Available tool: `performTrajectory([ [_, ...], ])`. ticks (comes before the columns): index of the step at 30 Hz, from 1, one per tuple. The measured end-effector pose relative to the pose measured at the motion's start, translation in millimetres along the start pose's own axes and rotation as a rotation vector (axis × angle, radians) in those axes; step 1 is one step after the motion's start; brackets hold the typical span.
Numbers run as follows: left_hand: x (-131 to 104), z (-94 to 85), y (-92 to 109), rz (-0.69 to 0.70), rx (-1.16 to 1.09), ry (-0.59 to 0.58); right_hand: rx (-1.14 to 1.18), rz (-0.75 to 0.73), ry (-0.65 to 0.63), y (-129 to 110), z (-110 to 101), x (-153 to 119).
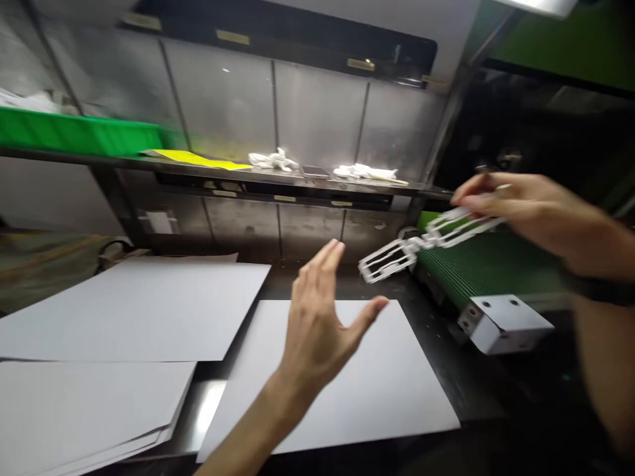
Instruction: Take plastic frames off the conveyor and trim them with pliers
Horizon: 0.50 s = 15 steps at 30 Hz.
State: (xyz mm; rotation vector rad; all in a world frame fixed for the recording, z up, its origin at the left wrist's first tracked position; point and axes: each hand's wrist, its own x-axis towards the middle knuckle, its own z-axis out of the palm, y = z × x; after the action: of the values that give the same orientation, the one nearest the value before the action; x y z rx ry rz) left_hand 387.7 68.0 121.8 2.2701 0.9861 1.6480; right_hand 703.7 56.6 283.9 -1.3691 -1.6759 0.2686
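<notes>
My right hand (520, 198) pinches one end of a white, open-framed plastic part (421, 244), made of two slim rectangular frames joined at a narrow middle. The part hangs tilted in the air, its free end low and to the left. To the left of that end, my left hand (317, 317) is raised with thumb and fingers spread, touching nothing. Beneath the left hand lies a white sheet (377, 377) on the dark worktop. What the part is for cannot be made out.
Stacked white sheets (139, 304) cover the left side. A green ribbed conveyor belt (491, 264) with a white metal block (510, 324) runs at the right. On the shelf are a green bin (79, 132), a yellow sheet (198, 159) and crumpled white gloves or cloths (275, 160).
</notes>
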Motion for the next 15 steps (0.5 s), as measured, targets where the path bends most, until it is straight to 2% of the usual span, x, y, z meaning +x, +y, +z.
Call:
performTrajectory([
  [2, 3.7, -8.7, -8.1, -0.235, -0.219, -0.105, 0.076, -0.099, -0.269, 2.4, 24.7, -8.3],
  [4, 2.6, -15.3, -21.4, -0.498, -0.5, -0.329, 0.196, -0.155, -0.443, 8.7, 58.3, -11.3],
  [7, -9.2, -15.8, -41.0, -0.748, -0.854, -0.775, 0.297, -0.095, -0.509, 25.8, 103.7, -11.6],
  [8, -15.1, -13.6, -45.8, -0.784, -0.924, -0.875, 0.328, -0.063, -0.519, 34.1, 115.4, -11.1],
  [9, -21.3, -10.6, -49.6, -0.804, -0.97, -0.924, 0.356, -0.028, -0.528, 44.0, 125.5, -10.5],
  [11, -32.0, -3.8, -55.4, -0.817, -1.013, -0.891, 0.407, 0.041, -0.503, 67.6, 142.9, -9.1],
  [15, -33.9, 8.5, -68.1, -0.905, -1.065, -0.578, 0.569, 0.214, -0.218, 114.7, 174.7, -13.6],
])
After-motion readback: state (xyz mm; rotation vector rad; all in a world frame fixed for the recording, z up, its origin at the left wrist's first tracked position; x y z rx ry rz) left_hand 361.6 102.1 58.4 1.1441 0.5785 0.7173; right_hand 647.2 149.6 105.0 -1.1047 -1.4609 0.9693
